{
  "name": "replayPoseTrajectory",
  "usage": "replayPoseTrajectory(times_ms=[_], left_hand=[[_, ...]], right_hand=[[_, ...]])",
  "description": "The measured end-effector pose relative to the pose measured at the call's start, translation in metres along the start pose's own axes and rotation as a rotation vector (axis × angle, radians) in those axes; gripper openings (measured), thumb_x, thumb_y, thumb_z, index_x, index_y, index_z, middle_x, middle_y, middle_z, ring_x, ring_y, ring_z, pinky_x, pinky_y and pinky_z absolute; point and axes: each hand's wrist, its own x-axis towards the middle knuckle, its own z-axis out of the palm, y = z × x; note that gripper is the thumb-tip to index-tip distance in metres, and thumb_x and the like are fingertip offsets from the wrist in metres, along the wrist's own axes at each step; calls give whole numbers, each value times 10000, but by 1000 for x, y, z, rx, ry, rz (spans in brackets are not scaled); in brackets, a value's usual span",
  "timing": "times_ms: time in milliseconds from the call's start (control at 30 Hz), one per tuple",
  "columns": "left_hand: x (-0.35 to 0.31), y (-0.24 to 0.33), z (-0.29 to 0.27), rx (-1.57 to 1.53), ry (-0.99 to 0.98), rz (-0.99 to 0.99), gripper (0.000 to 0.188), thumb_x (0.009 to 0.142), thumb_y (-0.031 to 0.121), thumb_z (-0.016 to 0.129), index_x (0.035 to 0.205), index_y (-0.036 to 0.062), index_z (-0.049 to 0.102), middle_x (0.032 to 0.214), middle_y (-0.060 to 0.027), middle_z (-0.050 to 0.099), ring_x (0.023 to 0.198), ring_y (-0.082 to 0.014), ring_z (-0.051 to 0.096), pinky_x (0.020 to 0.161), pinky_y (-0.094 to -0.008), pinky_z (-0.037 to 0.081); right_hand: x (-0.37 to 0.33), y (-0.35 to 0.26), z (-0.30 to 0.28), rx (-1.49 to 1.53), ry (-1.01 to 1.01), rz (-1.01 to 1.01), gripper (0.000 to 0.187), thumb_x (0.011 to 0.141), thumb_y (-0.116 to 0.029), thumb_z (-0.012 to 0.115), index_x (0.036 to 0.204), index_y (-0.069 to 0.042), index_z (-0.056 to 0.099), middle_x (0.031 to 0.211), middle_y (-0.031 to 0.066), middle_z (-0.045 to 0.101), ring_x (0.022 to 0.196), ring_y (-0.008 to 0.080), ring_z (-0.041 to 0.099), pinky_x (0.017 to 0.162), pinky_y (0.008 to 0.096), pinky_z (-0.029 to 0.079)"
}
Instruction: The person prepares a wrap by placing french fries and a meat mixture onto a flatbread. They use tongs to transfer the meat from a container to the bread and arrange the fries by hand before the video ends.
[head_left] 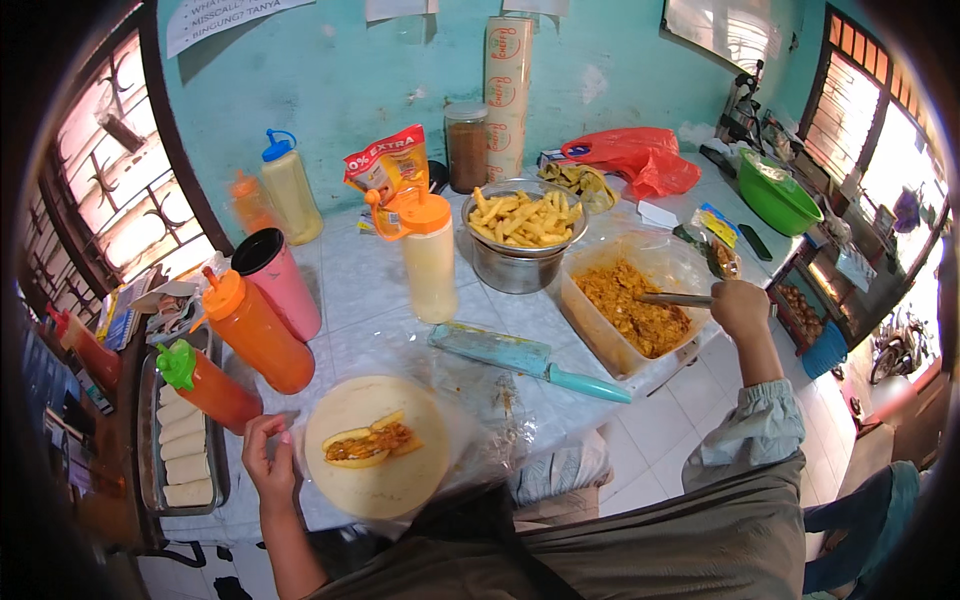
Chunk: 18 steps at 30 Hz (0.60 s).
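Observation:
My right hand (741, 309) grips the handle of a metal utensil (676, 299). Its far end is buried in orange-brown shredded filling (625, 300) inside a clear plastic tub (622, 362), so its kind is hidden. Loosely bent, the fingers of my left hand (269, 462) rest on the table at the left edge of a round flatbread (385, 485), holding nothing. The flatbread lies flat on clear plastic. Fries (392, 421) and a strip of the same filling (375, 441) sit on its middle.
A teal cleaver (490, 345) lies between flatbread and tub. Behind are a bowl of fries (525, 217) and a cream sauce bottle (430, 270). Orange (262, 340) and red (215, 388) sauce bottles and a pink tumbler (285, 290) stand left, beside a tray of rolls (152, 470).

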Motion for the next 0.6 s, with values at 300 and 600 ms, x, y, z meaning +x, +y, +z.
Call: replayPoseTrajectory(times_ms=[300, 600], left_hand=[[-2, 2, -9, 47, -13, 75, 203, 737, 7, 612, 937, -23, 627, 868, -124, 604, 806, -225, 575, 745, -312, 464], [-5, 7, -4, 10, -6, 112, 195, 763, 87, 689, 941, 27, 636, 851, -101, 622, 767, -233, 624, 686, -309, 502]], right_hand=[[-24, 3, 9, 432, 170, -16, 233, 694, -208, 538, 849, -173, 709, 791, 127, 667, 788, 314, 649, 709, 420, 498], [-100, -176, -33, 897, 413, -929, 222, 595, -31, 532, 776, -32, 661, 666, 147, 600, 631, 329, 603, 593, 391, 479]])
